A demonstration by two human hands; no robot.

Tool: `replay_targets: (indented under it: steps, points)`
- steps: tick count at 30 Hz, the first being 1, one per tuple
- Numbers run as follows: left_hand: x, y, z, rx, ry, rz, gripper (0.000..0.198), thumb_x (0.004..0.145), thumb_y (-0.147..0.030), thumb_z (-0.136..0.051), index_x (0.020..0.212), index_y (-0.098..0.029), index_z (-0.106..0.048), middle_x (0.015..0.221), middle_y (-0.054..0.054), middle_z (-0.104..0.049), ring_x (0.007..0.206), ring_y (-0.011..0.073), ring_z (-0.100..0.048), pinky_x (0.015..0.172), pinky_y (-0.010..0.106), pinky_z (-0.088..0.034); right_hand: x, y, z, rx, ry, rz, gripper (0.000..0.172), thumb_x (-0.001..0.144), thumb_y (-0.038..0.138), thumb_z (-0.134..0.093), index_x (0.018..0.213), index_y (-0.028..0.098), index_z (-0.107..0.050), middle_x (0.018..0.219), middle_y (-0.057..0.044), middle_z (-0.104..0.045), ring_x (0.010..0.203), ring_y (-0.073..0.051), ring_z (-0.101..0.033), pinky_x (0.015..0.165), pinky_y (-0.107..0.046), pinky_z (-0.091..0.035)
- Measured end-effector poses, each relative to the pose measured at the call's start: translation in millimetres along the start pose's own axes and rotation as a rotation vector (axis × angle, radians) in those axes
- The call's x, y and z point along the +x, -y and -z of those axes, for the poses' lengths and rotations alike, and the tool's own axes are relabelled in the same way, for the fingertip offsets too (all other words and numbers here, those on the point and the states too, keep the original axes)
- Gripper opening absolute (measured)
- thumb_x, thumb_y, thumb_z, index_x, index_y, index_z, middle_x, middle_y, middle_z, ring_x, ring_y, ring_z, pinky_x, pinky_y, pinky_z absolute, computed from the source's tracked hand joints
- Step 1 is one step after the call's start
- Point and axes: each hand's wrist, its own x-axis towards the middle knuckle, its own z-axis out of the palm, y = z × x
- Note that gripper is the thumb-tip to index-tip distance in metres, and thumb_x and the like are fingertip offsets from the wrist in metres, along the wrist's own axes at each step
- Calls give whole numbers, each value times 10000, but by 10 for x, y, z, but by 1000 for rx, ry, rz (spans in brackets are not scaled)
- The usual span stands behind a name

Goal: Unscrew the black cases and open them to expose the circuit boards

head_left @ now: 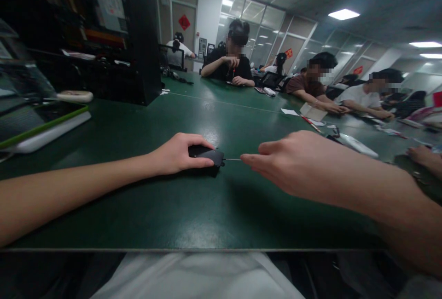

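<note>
A small black box (216,157) lies on the green table in front of me. My left hand (183,154) is closed around it, thumb on the near side and fingers over the far side. Small tabs stick out of the box's right end. From the right, my right hand (279,158) pinches a thin metal rod (233,159), like a screwdriver shaft, held level. The rod's tip meets the right end of the box. Any handle on the rod is hidden inside my right hand.
A green-edged tray (44,126) and a black cabinet (138,41) stand at the left. Papers (289,112), a red pencil-like stick (311,124) and a white object (357,145) lie to the right. Several people sit around the table, one directly across (228,66).
</note>
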Motion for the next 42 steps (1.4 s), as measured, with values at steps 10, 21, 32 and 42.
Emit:
replay_targets:
  steps: [10, 21, 32, 42]
  points:
    - [-3, -9, 20, 48, 14, -16, 432, 843, -532, -703, 1088, -176, -724, 1004, 55, -727, 892, 228, -653, 810, 322, -490, -161, -3, -266, 282, -38, -72, 315, 987, 293, -474, 1184, 220, -709, 864, -46, -716, 662, -110, -614, 597, -253, -340]
    - [3, -3, 13, 77, 2, -28, 392, 853, -498, -688, 1059, -167, -727, 988, 57, -727, 891, 224, -651, 824, 319, -496, 177, -258, -790, 1318, 344, -235, 606, 915, 596, -531, 1295, 137, -638, 651, 36, -470, 500, -50, -380, 459, -185, -297]
    - [9, 15, 10, 51, 18, -32, 423, 853, -531, -678, 1088, -182, -724, 1024, 54, -736, 930, 234, -660, 870, 332, -506, 176, -147, -939, 852, -1, 23, 431, 997, 472, -458, 1141, 122, -665, 791, -19, -647, 630, -71, -506, 641, -195, -355]
    - [-6, -6, 16, 56, -8, 13, 493, 841, -554, -682, 1138, -160, -714, 1066, 70, -741, 942, 249, -667, 878, 339, -504, 134, -199, -943, 368, -28, -15, 374, 1032, 401, -362, 1157, 154, -614, 860, -72, -693, 664, -110, -553, 633, -243, -286]
